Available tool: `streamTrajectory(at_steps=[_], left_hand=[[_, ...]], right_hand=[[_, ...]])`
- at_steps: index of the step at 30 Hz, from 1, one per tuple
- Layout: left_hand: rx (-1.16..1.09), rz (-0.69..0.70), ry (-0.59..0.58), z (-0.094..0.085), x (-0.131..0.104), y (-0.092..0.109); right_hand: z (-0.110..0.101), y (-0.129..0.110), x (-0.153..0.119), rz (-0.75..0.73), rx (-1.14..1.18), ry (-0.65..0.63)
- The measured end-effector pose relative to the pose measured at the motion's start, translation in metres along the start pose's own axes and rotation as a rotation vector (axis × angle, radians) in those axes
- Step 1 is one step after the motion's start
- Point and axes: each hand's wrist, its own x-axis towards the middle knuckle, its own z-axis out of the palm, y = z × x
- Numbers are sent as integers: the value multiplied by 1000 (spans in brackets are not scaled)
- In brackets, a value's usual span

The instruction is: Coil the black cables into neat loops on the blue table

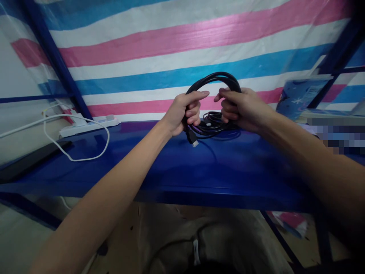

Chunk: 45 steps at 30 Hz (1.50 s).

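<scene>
A coiled black cable point(215, 77) is held up above the blue desk, its top bent into an arch. My left hand point(186, 110) is closed around the left side of the coil, thumb pointing right. Around the right side, my right hand point(238, 106) is closed too, with its thumb and index finger pointing left. Below my left hand hangs a cable plug point(194, 140) with a pale metal end. Behind and under the hands, a second bundle of thin black cable point(212, 125) lies on the desk, partly hidden by my hands.
The blue metal desk point(182, 171) has a striped sheet point(171, 57) behind it. At left are a white power strip point(91, 125), a looped white cord point(107, 140) and a flat black object point(34, 160). A blue package point(303, 93) stands at the right.
</scene>
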Motion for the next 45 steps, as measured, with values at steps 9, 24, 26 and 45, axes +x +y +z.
streamTrajectory(at_steps=[9,24,26,45], left_hand=[[144,-204,-150,5,-3,-12],[-345,199,369,-13,-5,37],[-365,201,354,-15,-5,38],[1,52,269,2,10,-16]], right_hand=[[-1,2,0,-490,-768,229],[7,1,-5,-23,469,-236],[17,8,-6,-4,420,-304],[18,16,4,-140,158,224]])
